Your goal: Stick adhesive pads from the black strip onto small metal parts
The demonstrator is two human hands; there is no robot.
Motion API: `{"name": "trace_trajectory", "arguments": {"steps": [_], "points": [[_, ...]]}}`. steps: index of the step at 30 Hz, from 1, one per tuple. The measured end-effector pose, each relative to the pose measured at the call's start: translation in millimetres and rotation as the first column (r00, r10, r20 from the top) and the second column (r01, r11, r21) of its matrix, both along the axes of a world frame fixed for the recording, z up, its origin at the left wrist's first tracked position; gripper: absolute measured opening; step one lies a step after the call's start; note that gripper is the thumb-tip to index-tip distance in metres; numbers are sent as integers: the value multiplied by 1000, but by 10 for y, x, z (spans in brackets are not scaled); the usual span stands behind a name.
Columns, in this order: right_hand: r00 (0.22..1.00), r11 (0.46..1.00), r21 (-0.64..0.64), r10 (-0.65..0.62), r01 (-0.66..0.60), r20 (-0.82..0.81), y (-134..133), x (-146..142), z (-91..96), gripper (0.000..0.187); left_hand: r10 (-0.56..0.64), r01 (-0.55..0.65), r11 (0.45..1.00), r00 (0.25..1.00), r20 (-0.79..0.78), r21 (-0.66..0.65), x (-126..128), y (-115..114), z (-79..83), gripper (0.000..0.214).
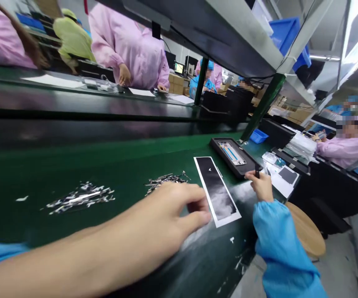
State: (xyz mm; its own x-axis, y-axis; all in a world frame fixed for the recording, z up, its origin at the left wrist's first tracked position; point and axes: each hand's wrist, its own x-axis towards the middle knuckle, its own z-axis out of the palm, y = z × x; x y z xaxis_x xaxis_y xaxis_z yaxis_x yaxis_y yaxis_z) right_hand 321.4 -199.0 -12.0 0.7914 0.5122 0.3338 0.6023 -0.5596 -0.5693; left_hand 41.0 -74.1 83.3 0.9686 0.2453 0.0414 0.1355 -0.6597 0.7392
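My left hand (169, 215) reaches over the green belt (73, 165), fingers curled, thumb and fingertips pinching at the near edge of a black sheet with a white border (216, 189). What, if anything, is between them is too small to see. My right hand (261, 184), in a blue sleeve, is closed on a small dark tool (257, 171) at the corner of a black tray (235, 157) that carries a phone frame. A heap of small metal pins (166, 180) lies just beyond my left hand; a second heap (79, 198) lies further left.
A shelf on green posts (261, 108) overhangs the belt. Several people in pink, yellow and blue coats work across the line and at the right. A small blue bin (258, 135), white sheets (280, 176) and a round wooden stool (306, 229) stand at the right.
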Motion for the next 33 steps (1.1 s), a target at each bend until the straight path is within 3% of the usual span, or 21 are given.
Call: {"name": "trace_trajectory", "arguments": {"steps": [3, 6, 9, 13, 17, 21, 24, 29, 31, 33], "points": [[995, 983, -158, -95, 91, -19, 286, 350, 104, 22, 40, -49, 994, 995, -88, -97, 305, -94, 33, 21], [989, 952, -274, -147, 138, -13, 489, 509, 184, 22, 57, -72, 994, 984, -170, -86, 377, -80, -155, 19], [992, 934, -335, -123, 122, 19, 543, 492, 266, 23, 72, -83, 996, 960, -272, -30, 313, 2, -389, 18], [997, 922, -385, 62, -41, 42, 401, 226, 359, 22, 58, -59, 998, 949, -310, 6, 216, 120, -619, 20], [941, 826, -461, 330, -325, -72, 180, -198, 313, 23, 43, -15, 996, 944, -328, 88, 215, 131, -736, 21], [856, 749, -429, 498, -505, -139, -27, -537, 189, 21, -41, 105, 964, 966, -256, 242, 270, 33, -819, 20], [811, 718, -394, 566, -574, -150, -171, -655, 131, 20, -115, 189, 895, 973, -200, 404, 328, -57, -881, 20], [823, 760, -334, 560, -557, -96, -377, -739, 187, 15, -207, 246, 755, 969, -135, 608, 366, -72, -882, 22], [819, 780, -270, 570, -564, -64, -422, -786, 250, 14, -193, 232, 750, 972, -131, 620, 324, 14, -845, 19], [810, 791, -196, 586, -580, -30, -431, -842, 299, 17, -133, 183, 782, 983, -127, 596, 270, 129, -803, 16]]}}
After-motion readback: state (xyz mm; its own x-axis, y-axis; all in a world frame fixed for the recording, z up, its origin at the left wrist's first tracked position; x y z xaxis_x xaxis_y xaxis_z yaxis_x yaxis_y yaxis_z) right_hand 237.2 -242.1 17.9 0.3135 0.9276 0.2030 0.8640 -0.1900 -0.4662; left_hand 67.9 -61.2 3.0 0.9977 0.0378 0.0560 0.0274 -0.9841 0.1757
